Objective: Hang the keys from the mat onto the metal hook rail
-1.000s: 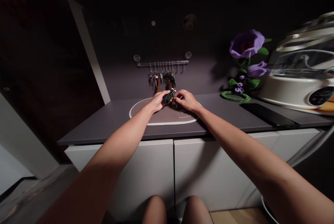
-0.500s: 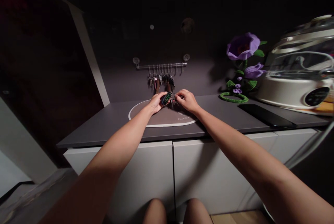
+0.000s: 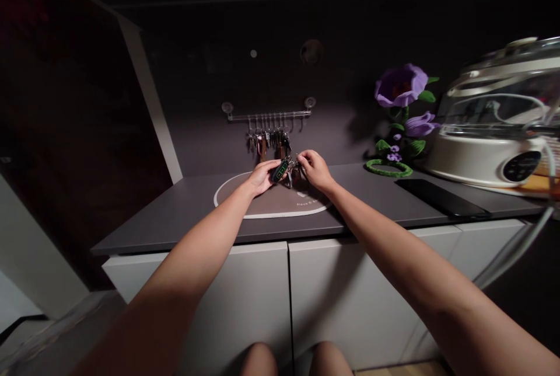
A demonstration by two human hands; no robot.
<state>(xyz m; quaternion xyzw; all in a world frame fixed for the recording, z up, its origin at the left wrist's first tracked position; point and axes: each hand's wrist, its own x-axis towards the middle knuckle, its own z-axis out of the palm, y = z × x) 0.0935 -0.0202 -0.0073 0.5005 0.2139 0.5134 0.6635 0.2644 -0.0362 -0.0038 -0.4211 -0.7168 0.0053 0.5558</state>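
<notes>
Over the brown oval mat (image 3: 231,208), my left hand (image 3: 262,177) is closed on a dark key fob (image 3: 280,171) with green-outlined buttons. Metal keys (image 3: 289,178) hang at the fob's right side, from a ring. Close by on the right, my right hand (image 3: 314,169) pinches the ring or a key of this bunch; which one is too small to tell. Behind the hands, several other keys (image 3: 269,139) hang from a clear hook rail (image 3: 271,115) on the dark wall.
On the right of the counter (image 3: 149,218) stand a purple flower ornament (image 3: 401,85) with a green ring base, a black phone (image 3: 441,198) lying flat, and a cream appliance (image 3: 472,157) with a clear cover and a cable. White cabinet doors (image 3: 249,294) are below.
The view has shifted slightly. My right hand's fingers have moved a little at the ring, and the keys have swung between my hands. My left hand still holds the fob.
</notes>
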